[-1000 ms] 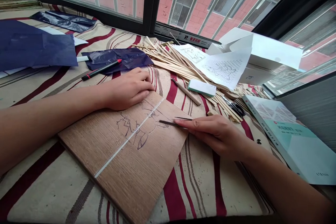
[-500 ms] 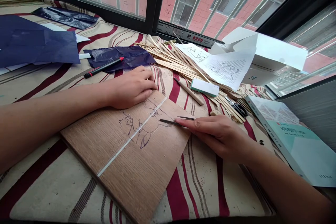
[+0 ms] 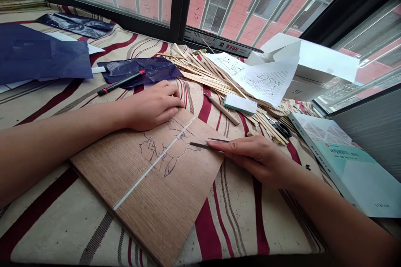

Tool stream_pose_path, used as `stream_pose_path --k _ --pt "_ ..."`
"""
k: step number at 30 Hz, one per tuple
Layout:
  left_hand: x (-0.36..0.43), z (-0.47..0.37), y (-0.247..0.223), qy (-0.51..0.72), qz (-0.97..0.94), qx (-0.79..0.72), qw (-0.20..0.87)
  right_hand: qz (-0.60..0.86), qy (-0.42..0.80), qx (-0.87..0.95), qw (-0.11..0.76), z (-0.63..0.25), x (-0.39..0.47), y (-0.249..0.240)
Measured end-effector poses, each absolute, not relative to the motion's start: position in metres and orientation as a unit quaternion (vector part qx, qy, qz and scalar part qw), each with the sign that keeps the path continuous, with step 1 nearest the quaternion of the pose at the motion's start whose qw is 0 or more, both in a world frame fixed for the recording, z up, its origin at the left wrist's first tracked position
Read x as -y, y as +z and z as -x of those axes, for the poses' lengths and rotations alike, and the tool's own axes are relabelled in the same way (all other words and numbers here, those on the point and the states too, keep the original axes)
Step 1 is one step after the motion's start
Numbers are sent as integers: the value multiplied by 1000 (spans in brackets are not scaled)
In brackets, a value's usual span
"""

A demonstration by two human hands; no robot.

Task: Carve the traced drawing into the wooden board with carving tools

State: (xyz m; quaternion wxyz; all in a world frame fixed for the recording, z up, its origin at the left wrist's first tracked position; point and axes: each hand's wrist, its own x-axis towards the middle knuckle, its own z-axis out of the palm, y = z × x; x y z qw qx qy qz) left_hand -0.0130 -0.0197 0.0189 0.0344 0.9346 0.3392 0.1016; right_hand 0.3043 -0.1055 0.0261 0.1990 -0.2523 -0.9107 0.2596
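Note:
A wooden board [image 3: 147,221] lies aslant on the striped cloth, with a purple line drawing [image 3: 171,162] on it. A thin pale strip [image 3: 142,178] runs across the board over the drawing. My left hand [image 3: 155,106] rests on the board's far left edge, its fingers together and curled toward the far corner, fingertips partly hidden. My right hand [image 3: 261,159] pinches dark tweezers [image 3: 200,146] at the board's right edge. Their two prongs point left over the board, apart from each other, with nothing visible between them, right of the strip.
Beyond the board lie a wooden-handled tool [image 3: 222,109], an eraser-like block [image 3: 240,104], thin wood strips [image 3: 200,74] and scissors [image 3: 280,127]. Printed drawings [image 3: 263,81] lean by a white box [image 3: 326,60]. A book [image 3: 347,162] is right; a marker [image 3: 120,83] and carbon paper [image 3: 46,52] left.
The whole view has shifted slightly, moving things a little to the left. Both hands, the tweezers and the pale strip keep nearly the same places on the board.

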Motion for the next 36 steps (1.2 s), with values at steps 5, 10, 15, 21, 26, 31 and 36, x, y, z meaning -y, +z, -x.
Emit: stream_pose_path --k 5,10,15,21,26,31,36 --pt "20 13 20 94 -937 -336 33 255 270 907 201 -303 105 28" --pt "20 12 20 97 -936 -336 35 255 270 906 203 -302 105 30" --pt "20 13 19 97 -938 -330 34 264 275 903 197 -302 105 31" --pt "19 13 18 107 -939 -327 23 265 250 910 196 -305 107 24" --pt "20 11 20 95 -938 -333 26 276 200 924 173 -306 109 23" --pt "20 12 20 102 -936 -334 39 266 212 925 170 -305 108 29" --pt "20 12 19 106 -935 -335 42 272 202 924 178 -304 109 28"
